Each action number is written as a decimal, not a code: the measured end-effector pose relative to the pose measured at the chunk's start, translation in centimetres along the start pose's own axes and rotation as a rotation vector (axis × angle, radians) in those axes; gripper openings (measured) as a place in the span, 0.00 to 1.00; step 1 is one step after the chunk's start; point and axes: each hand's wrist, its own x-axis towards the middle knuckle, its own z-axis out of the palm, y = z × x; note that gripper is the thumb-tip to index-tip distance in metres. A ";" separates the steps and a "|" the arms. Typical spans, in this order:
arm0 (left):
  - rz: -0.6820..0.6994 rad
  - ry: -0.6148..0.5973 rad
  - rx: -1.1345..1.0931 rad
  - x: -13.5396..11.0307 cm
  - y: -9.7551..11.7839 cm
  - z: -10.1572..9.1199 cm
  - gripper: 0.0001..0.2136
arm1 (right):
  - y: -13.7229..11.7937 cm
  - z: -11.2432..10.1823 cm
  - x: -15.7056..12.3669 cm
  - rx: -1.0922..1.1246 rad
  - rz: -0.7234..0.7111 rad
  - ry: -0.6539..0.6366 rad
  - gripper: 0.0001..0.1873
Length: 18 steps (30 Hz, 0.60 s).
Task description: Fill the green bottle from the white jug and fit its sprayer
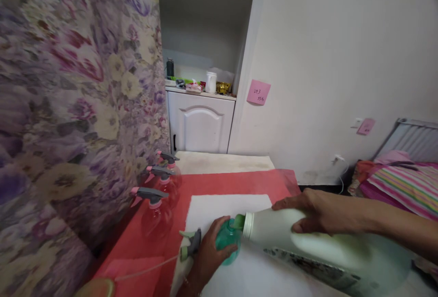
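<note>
My left hand (212, 253) is wrapped round a small teal spray bottle (228, 240) that stands on a white cloth (219, 208). My right hand (316, 212) grips a big white jug (328, 242), tipped on its side with its green spout (239, 221) at the teal bottle's mouth. A grey and green trigger sprayer head (190, 243) with a thin tube lies just left of my left hand.
Three clear spray bottles (155, 208) with grey and pink triggers line the left edge of the red-covered table (236, 182), beside a floral curtain (68, 105). A white cabinet (200, 121) with small items stands behind. Striped bedding (404, 183) lies right.
</note>
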 end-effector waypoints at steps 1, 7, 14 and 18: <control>0.002 -0.004 0.000 0.0 0.0 0.0 0.30 | -0.1 0.0 0.0 0.003 -0.002 -0.004 0.23; 0.015 -0.004 0.005 0.1 -0.1 0.0 0.30 | -0.2 -0.1 0.1 0.019 -0.007 -0.023 0.22; 0.015 0.004 0.018 0.0 -0.1 0.0 0.30 | -0.2 -0.1 0.0 0.002 0.007 -0.001 0.24; 0.014 0.011 0.020 0.0 0.0 0.0 0.29 | -0.2 -0.1 0.0 0.009 0.007 -0.010 0.24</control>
